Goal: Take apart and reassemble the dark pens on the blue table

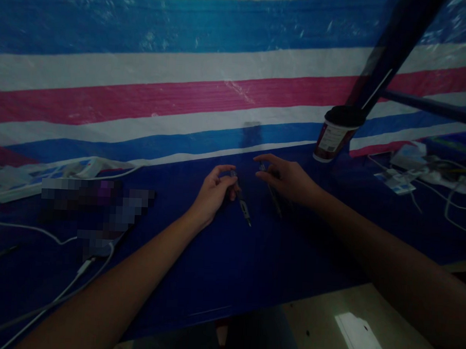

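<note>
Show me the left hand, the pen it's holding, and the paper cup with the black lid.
Left hand (212, 194), head view, on its back.
Pen (243, 212), head view, on its barrel.
Paper cup (335, 140), head view, on its printed side.

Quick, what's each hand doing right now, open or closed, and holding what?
Left hand: closed, pinching a slim dark pen.
Right hand: closed, pinching a second dark pen.

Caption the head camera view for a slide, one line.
Left hand and right hand each pinch a slim pen-like tool over a blue-covered table, lidded paper cup nearby.
</note>
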{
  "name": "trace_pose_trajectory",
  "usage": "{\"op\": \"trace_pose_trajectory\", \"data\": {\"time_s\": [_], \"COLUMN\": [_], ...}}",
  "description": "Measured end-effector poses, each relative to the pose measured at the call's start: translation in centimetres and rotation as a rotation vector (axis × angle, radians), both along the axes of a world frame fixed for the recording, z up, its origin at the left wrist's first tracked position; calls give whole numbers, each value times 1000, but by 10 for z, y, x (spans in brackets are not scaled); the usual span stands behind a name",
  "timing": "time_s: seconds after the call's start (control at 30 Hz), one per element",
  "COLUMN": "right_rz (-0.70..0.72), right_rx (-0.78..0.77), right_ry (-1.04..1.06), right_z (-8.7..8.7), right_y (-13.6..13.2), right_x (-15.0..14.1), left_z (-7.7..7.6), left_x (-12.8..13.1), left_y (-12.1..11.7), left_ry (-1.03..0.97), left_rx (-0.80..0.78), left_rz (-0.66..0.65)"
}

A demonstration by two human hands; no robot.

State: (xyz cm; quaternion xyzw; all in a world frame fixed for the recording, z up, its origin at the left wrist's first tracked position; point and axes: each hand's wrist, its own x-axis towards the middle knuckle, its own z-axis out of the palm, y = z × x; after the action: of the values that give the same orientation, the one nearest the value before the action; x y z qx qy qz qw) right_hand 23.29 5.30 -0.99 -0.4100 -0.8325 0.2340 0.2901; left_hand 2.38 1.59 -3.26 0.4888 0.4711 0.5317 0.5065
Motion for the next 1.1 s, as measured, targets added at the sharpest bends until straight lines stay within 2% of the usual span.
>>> {"op": "trace_pose_trajectory", "data": {"time_s": [0.1, 0.23, 0.37, 0.5, 0.6, 0.7, 0.8, 0.9, 1.0, 1.1], "right_rz": [15, -3, 230, 198, 171, 192, 311, 416, 401, 303], "right_rx": [52, 189, 19, -24, -48, -46, -109, -182, -156, -12], "right_ry": [-72, -82, -175, -299, -342, -352, -325, -283, -311, -479], "right_z": [-2, 6, 14, 13, 16, 21, 25, 26, 26, 26], "right_y": [2, -8, -28, -32, -26, -20, -18, -18, -19, -21], "right_x": [-2, -6, -14, -16, -9, 0, 6, 6, 5, 3], "left_z": [0, 3, 7, 9, 8, 9, 16, 25, 34, 37], "left_x": [-1, -2, -2, -5, -13, -24, -31, -34, -33, -33], "left_y": [0, 1, 0, 0, 3, 5, 2, -3, -5, -4], "left_ry": [-20, -48, -97, -85, 69, 342, 604, 856, 945, 990], "left_rx": [4, 34, 81, 111, 179, 308, 466, 558, 576, 555], "left_rz": [2, 28, 25, 6, -34, -52, -61, -189, -253, -292]}}
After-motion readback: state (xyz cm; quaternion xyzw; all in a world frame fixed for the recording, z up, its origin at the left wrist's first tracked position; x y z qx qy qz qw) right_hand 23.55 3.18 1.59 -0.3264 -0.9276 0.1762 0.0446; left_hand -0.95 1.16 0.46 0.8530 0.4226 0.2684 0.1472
